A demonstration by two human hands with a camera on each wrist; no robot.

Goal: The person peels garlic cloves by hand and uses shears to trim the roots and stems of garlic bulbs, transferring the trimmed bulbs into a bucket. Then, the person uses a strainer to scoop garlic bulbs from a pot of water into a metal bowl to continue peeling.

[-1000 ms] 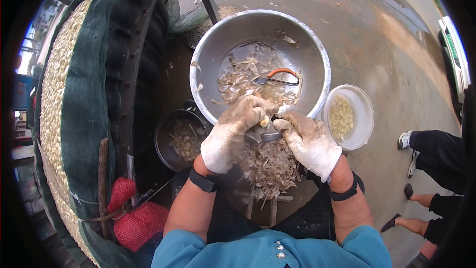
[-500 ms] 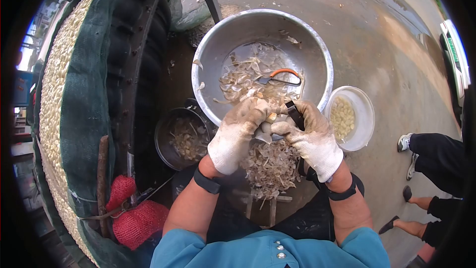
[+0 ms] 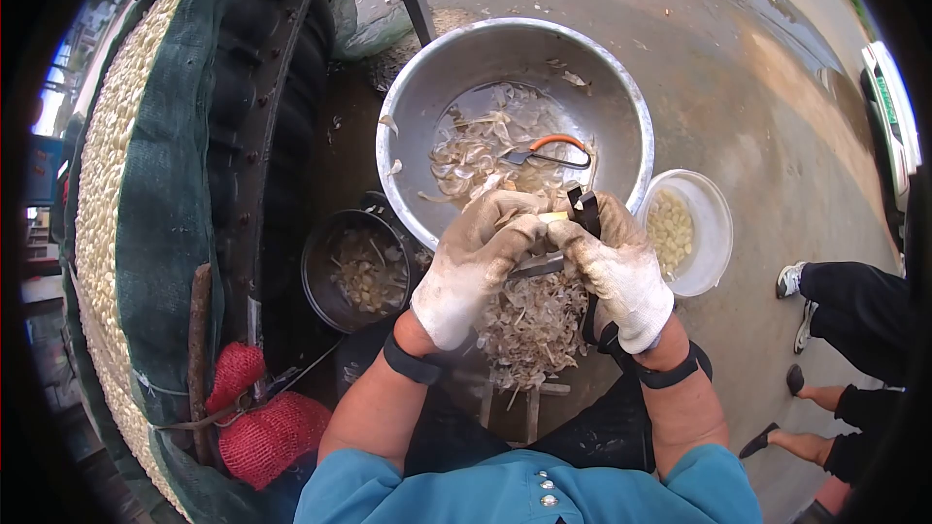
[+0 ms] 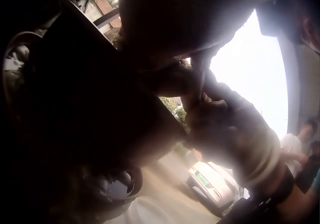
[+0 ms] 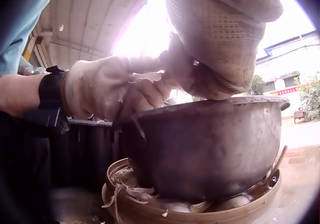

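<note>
Both hands wear soiled white work gloves and meet over the near rim of a metal basin point(image 3: 597, 58). Between thumb and fingers my left hand point(image 3: 471, 262) pinches a pale yellow garlic clove point(image 3: 554, 217). My right hand point(image 3: 621, 277) grips a black looped tool point(image 3: 588, 212), its thumb right at the clove; the tool's working end is hidden by the fingers. Papery garlic skins point(image 3: 476, 146) and a tool with an orange handle point(image 3: 558, 138) lie in the basin. The left wrist view is mostly dark, with the hands in silhouette.
Right of the basin stands a white tub point(image 3: 716, 243) of peeled cloves point(image 3: 670, 233). To the left is a dark pot point(image 3: 309, 277) with cloves; below the hands, a heap of skins point(image 3: 534, 330). Green netting point(image 3: 170, 243) and red mesh bags point(image 3: 272, 442) flank the left. Two people's legs point(image 3: 854, 301) show at right.
The black tool has come up into view at my right fingers and turned. The loose grey-white skin under the hands is gone from sight, and the bare yellow clove now shows between the fingertips.
</note>
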